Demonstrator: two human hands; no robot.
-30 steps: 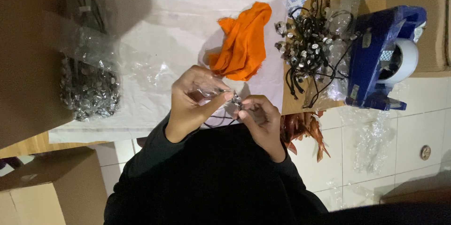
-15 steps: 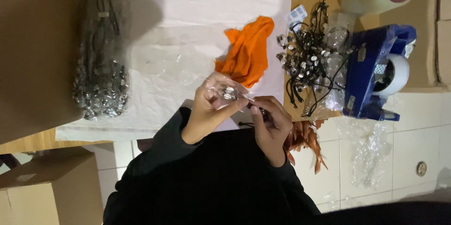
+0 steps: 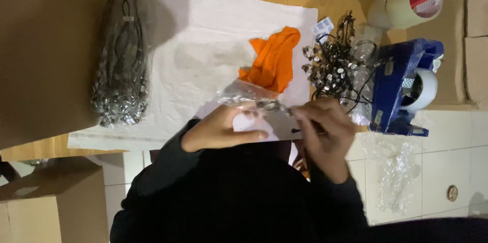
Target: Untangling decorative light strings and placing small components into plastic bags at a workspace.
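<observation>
My left hand (image 3: 223,127) holds a small clear plastic bag (image 3: 239,92) with shiny beaded pieces in it, just above the white paper sheet (image 3: 193,45). My right hand (image 3: 325,130) pinches the other end of the same beaded string at the bag's mouth, and is blurred. Both hands are close together in front of my dark sleeves. An orange cloth (image 3: 274,61) lies on the paper just beyond the bag.
A packed clear bag of dark cords and crystals (image 3: 121,75) lies at the left of the paper. A loose tangle of the same pieces (image 3: 338,68) sits right of the cloth. A blue tape dispenser (image 3: 404,88), a tape roll (image 3: 406,4) and cardboard boxes (image 3: 48,197) surround the work area.
The hands have spread slightly apart and the clear bag now hangs stretched between them. The view has shifted a little, so the table items sit lower and further right.
</observation>
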